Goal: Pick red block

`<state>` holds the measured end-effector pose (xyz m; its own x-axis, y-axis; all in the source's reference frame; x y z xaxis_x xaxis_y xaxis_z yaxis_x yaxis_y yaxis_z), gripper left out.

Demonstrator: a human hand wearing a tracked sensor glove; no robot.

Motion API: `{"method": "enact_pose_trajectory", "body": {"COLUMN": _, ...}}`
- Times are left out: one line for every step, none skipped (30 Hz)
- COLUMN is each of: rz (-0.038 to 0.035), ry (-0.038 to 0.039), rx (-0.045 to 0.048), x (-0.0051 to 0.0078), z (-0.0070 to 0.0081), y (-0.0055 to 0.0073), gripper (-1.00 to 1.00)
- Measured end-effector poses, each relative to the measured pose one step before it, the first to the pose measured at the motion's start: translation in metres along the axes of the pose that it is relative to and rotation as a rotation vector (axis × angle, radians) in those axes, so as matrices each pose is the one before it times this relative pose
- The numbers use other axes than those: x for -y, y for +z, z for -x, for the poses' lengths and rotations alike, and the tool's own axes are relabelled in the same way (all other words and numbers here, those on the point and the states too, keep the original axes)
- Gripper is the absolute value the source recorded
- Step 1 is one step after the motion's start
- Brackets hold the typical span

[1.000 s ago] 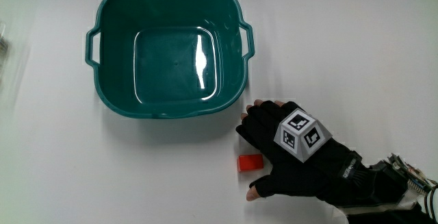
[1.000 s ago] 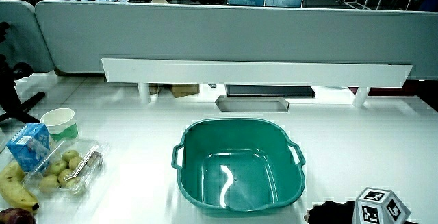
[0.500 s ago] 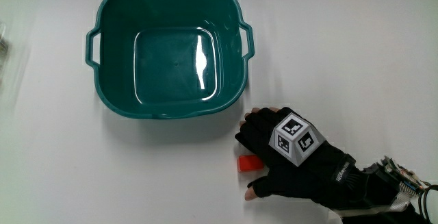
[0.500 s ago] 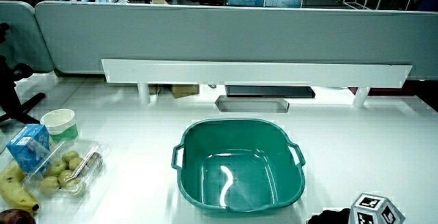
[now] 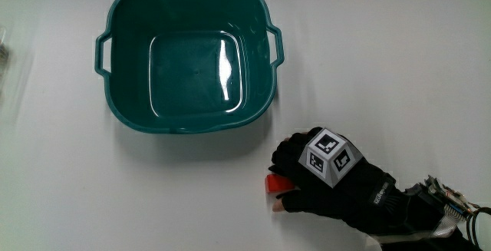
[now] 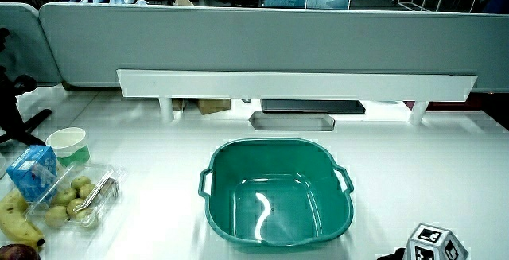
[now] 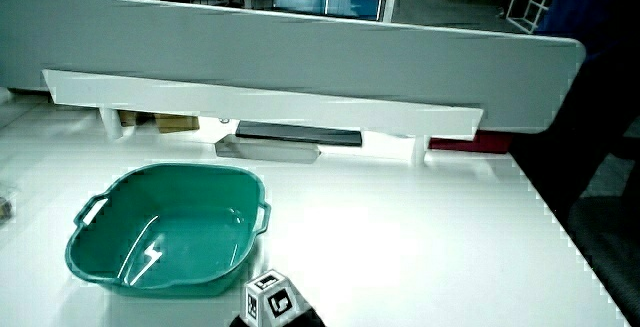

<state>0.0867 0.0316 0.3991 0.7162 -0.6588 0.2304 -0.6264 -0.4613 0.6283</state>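
- You had your hand [image 5: 322, 178] lying over the red block [image 5: 274, 183], which sat on the white surface [image 5: 383, 67] nearer to you than the teal basin [image 5: 188, 55]; only a small corner of red showed past the glove.
- Your fingers were curled down around the block, but I could not tell from the main view whether they had truly pinched it or merely covered it. Treat the grip as unproven.
- If you had only thumb and one fingertip on that exposed corner, the block would likely have pivoted and slipped out as you lifted. A small, hard-edged piece gives little to hold.
- Pressing down too hard before closing could have pushed the block sliding along the smooth surface, away from your palm.
- The basin stood near your knuckles. A quick upward swing toward it risked clipping its rim and nudging it.
- In both side views only the patterned cube [image 6: 433, 242] [image 7: 272, 299] on your glove showed, at the near edge of the surface; the block itself was hidden there, so you had just the main view to confirm the hold.
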Motion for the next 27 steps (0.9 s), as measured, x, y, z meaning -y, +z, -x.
{"method": "enact_pose_trajectory", "body": {"rz": -0.00115, "ry": 0.00026, "rx": 0.00093, "x": -0.00065, "z": -0.00038, "y": -0.00163, "gripper": 0.54}}
{"method": "enact_pose_trajectory", "body": {"rz": 0.00160, "ry": -0.00194, "rx": 0.00032, "x": -0.00043, "z": -0.00029, "y": -0.00090, "gripper": 0.57}}
{"method": "enact_pose_trajectory", "body": {"rz": -0.00346, "ry": 0.00841, "rx": -0.00124, "x": 0.00034, "z": 0.00069, "y": 0.00121, "gripper": 0.59}}
{"method": "enact_pose_trajectory", "body": {"rz": -0.00475, "ry": -0.00484, "rx": 0.00623, "x": 0.00025, "z": 0.00062, "y": 0.00139, "gripper": 0.62}}
{"method": "enact_pose_trajectory", "body": {"rz": 0.00604, "ry": 0.00507, "rx": -0.00344, "x": -0.00105, "z": -0.00029, "y": -0.00172, "gripper": 0.65}}
{"method": "enact_pose_trajectory", "body": {"rz": -0.01033, "ry": 0.00120, "rx": -0.00163, "x": 0.00062, "z": 0.00060, "y": 0.00143, "gripper": 0.68}}
{"method": "enact_pose_trajectory", "body": {"rz": 0.00519, "ry": 0.00157, "rx": -0.00304, "x": -0.00010, "z": -0.00021, "y": -0.00023, "gripper": 0.70}}
{"method": "enact_pose_trajectory", "body": {"rz": -0.00051, "ry": -0.00205, "rx": 0.00432, "x": 0.00001, "z": -0.00021, "y": -0.00028, "gripper": 0.73}}
{"method": "enact_pose_trajectory", "body": {"rz": 0.00006, "ry": -0.00367, "rx": 0.00031, "x": -0.00015, "z": -0.00017, "y": -0.00024, "gripper": 0.76}}
{"method": "enact_pose_trajectory", "body": {"rz": 0.00514, "ry": 0.00456, "rx": -0.00219, "x": -0.00124, "z": -0.00074, "y": -0.00204, "gripper": 0.78}}
{"method": "enact_pose_trajectory", "body": {"rz": -0.00632, "ry": -0.00316, "rx": 0.00122, "x": 0.00088, "z": 0.00072, "y": 0.00221, "gripper": 0.81}}
{"method": "enact_pose_trajectory", "body": {"rz": -0.00083, "ry": -0.00451, "rx": 0.00412, "x": -0.00025, "z": -0.00009, "y": -0.00037, "gripper": 0.84}}
{"method": "enact_pose_trajectory", "body": {"rz": 0.00272, "ry": 0.00559, "rx": 0.00125, "x": 0.00024, "z": 0.00038, "y": 0.00064, "gripper": 0.86}}
{"method": "enact_pose_trajectory", "body": {"rz": -0.00134, "ry": -0.00233, "rx": -0.00192, "x": -0.00021, "z": -0.00043, "y": -0.00068, "gripper": 0.89}}
{"method": "enact_pose_trajectory", "body": {"rz": -0.00316, "ry": 0.00495, "rx": 0.00959, "x": 0.00055, "z": 0.00054, "y": 0.00053, "gripper": 0.92}}
{"method": "enact_pose_trajectory", "body": {"rz": -0.00934, "ry": 0.00253, "rx": 0.00277, "x": 0.00076, "z": 0.00050, "y": 0.00059, "gripper": 0.95}}
{"method": "enact_pose_trajectory", "body": {"rz": -0.00385, "ry": 0.00044, "rx": 0.00233, "x": 0.00054, "z": 0.00038, "y": 0.00080, "gripper": 0.97}}
{"method": "enact_pose_trajectory", "body": {"rz": -0.00310, "ry": 0.00077, "rx": 0.00405, "x": 0.00062, "z": 0.00063, "y": 0.00144, "gripper": 1.00}}
{"method": "enact_pose_trajectory", "body": {"rz": 0.00349, "ry": 0.00044, "rx": 0.00175, "x": -0.00005, "z": -0.00001, "y": -0.00014, "gripper": 1.00}}
{"method": "enact_pose_trajectory", "body": {"rz": -0.00332, "ry": 0.00320, "rx": 0.00573, "x": 0.00049, "z": 0.00013, "y": 0.00097, "gripper": 1.00}}
{"method": "enact_pose_trajectory", "body": {"rz": -0.00634, "ry": 0.00104, "rx": 0.00117, "x": 0.00112, "z": 0.00025, "y": 0.00222, "gripper": 1.00}}
{"method": "enact_pose_trajectory", "body": {"rz": -0.00513, "ry": -0.00108, "rx": 0.00441, "x": 0.00071, "z": 0.00012, "y": 0.00092, "gripper": 1.00}}
{"method": "enact_pose_trajectory", "body": {"rz": -0.00701, "ry": 0.00627, "rx": 0.00388, "x": 0.00101, "z": 0.00019, "y": 0.00103, "gripper": 1.00}}
{"method": "enact_pose_trajectory", "body": {"rz": -0.00015, "ry": 0.00285, "rx": -0.01266, "x": 0.00073, "z": -0.00069, "y": 0.00056, "gripper": 1.00}}
{"method": "enact_pose_trajectory", "body": {"rz": -0.00750, "ry": 0.00021, "rx": 0.00461, "x": 0.00113, "z": -0.00015, "y": 0.00156, "gripper": 1.00}}
{"method": "enact_pose_trajectory", "body": {"rz": 0.00157, "ry": 0.00260, "rx": -0.00509, "x": 0.00046, "z": -0.00092, "y": 0.00041, "gripper": 1.00}}
{"method": "enact_pose_trajectory", "body": {"rz": -0.01443, "ry": 0.00187, "rx": -0.01319, "x": 0.00201, "z": -0.00013, "y": 0.00442, "gripper": 1.00}}
